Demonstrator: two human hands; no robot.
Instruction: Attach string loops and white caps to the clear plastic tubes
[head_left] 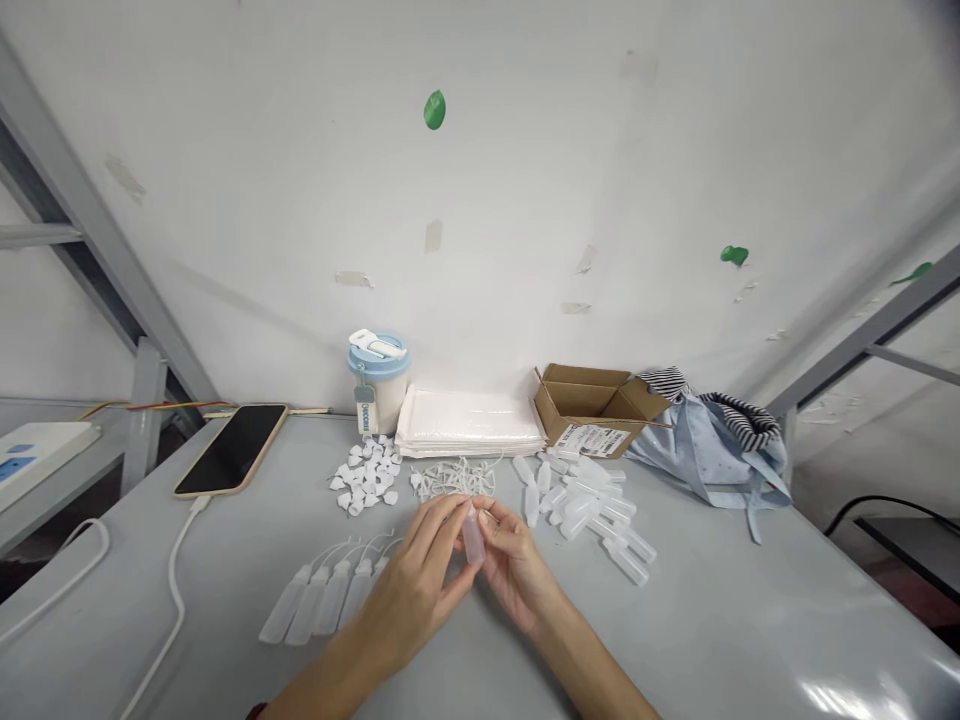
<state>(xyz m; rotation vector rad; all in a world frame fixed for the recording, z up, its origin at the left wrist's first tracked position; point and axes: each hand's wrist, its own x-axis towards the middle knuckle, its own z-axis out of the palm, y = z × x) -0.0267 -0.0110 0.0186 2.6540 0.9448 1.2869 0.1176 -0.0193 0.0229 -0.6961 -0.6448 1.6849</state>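
Between both hands stands a small translucent plastic bottle, held upright in front of me. My left hand closes on its left side, with fingertips at the bottle's top. On the other side my right hand grips it between thumb and fingers. Whatever sits on the bottle's neck is mostly hidden by the fingers. Just beyond lies a pile of thin white nozzle tips. White caps are heaped at the left. Several bottles fitted with curved thin tubes lie in a row, partly behind my left forearm. Loose bottles are scattered right.
Against the wall stand a blue-lidded cup, a stack of white packets, an open cardboard box and a light-blue cloth bag. A phone with a white charging cable lies left on the grey table.
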